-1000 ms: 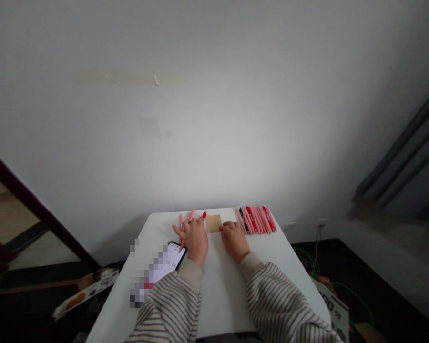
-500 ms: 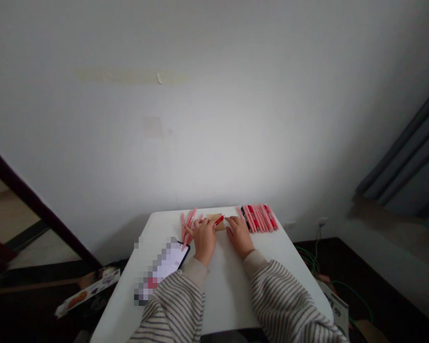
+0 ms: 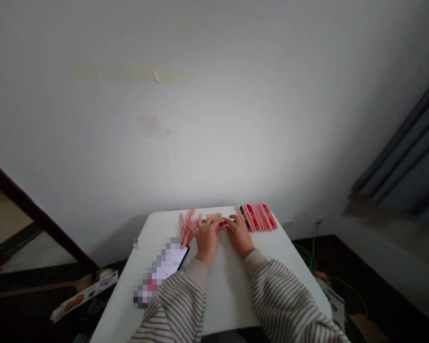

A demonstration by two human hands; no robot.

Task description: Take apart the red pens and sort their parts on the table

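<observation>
A short stretch of a red pen (image 3: 222, 224) shows between my two hands; its ends are covered by fingers. My left hand (image 3: 206, 239) is closed on the pen's left end. My right hand (image 3: 239, 236) pinches the right end with thumb and forefinger. Just beyond the fingers, under the pen, lies a small tan pad or piece of card (image 3: 215, 216). Several loose pink pens (image 3: 186, 227) lie beside my left hand, some partly behind its fingers. To the right of my right hand is a row of pink, red and black pens (image 3: 259, 217), packed side by side.
A phone (image 3: 168, 259) with a lit screen, partly pixelated, lies on the white table (image 3: 229, 295) at the left. The wall (image 3: 214, 143) rises behind the far edge. Green cables (image 3: 307, 256) and boxes are on the floor at right.
The red pen has gone from tilted up in my left hand to lower and flatter between both hands. My right fingers have moved in onto its right end.
</observation>
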